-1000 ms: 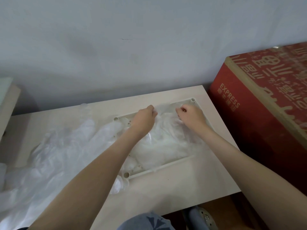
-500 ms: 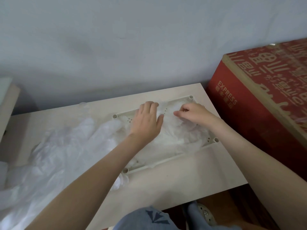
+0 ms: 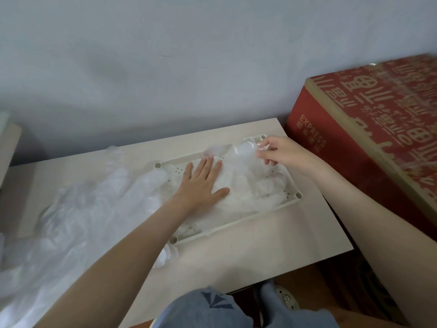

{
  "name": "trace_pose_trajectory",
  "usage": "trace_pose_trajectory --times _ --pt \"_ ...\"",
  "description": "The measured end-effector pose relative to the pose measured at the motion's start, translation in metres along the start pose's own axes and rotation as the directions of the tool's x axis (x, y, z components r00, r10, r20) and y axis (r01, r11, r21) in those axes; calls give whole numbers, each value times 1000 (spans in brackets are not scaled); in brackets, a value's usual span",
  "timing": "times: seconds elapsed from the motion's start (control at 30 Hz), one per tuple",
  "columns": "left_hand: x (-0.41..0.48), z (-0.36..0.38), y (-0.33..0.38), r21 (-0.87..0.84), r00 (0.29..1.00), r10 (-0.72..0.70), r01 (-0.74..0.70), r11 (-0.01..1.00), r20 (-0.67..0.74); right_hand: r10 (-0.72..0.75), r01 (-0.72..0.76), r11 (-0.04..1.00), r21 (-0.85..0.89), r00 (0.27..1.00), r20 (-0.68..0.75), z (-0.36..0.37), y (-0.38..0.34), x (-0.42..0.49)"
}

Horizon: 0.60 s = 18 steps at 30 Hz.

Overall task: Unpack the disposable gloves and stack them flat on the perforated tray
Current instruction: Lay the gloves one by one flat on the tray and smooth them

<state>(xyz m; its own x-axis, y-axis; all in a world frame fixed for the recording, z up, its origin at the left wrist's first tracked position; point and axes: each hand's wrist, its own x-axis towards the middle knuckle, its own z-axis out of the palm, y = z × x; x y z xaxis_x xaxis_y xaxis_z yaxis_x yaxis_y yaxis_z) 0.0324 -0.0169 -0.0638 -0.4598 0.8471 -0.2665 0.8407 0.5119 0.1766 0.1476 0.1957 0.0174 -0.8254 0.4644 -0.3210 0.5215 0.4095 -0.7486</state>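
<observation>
A cream perforated tray (image 3: 238,224) lies on the pale table, holding a stack of thin clear disposable gloves (image 3: 246,185). My left hand (image 3: 202,184) lies flat with straight fingers, pressing the gloves down near the tray's middle. My right hand (image 3: 281,153) is at the tray's far right corner and pinches the edge of the top glove between thumb and fingertips, lifting it slightly. A loose heap of more clear gloves (image 3: 78,216) spreads over the table to the left of the tray.
The table (image 3: 272,247) ends at a front edge near my knees and at a right edge by a large red cardboard box (image 3: 369,147). A grey wall runs behind. Another pale surface shows at the far left.
My left hand opened from a curled grip and now lies flat on the gloves. My right hand moved toward the far right corner, drawing the glove edge with it.
</observation>
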Motion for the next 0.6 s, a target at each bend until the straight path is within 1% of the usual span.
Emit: trace_pose_trajectory --times 0.07,0.17,0.2,0.3,0.4,0.5,0.6 --pt "0 0 0 7 1000 -2 2 1000 -9 36 -33 999 -43 997 65 4 4 -1" --pt "0 -1 3 6 1000 5 -5 1000 -20 58 -20 959 -283 990 129 12 11 -3" --pt "1 -1 4 11 1000 7 -7 1000 -23 60 -8 941 -338 988 141 15 11 -4" --pt "1 -4 4 36 999 3 -1 999 -42 49 13 932 -363 986 162 21 2 -11" --pt "1 -6 5 57 996 -14 19 998 -89 -6 57 924 -378 991 135 23 -5 -13" --pt "0 -6 5 98 990 -32 45 994 -135 -5 53 925 -377 992 128 18 -6 -13" --pt "-2 -7 4 89 982 -47 64 994 -185 -26 64 912 -406 995 97 12 -6 -13"
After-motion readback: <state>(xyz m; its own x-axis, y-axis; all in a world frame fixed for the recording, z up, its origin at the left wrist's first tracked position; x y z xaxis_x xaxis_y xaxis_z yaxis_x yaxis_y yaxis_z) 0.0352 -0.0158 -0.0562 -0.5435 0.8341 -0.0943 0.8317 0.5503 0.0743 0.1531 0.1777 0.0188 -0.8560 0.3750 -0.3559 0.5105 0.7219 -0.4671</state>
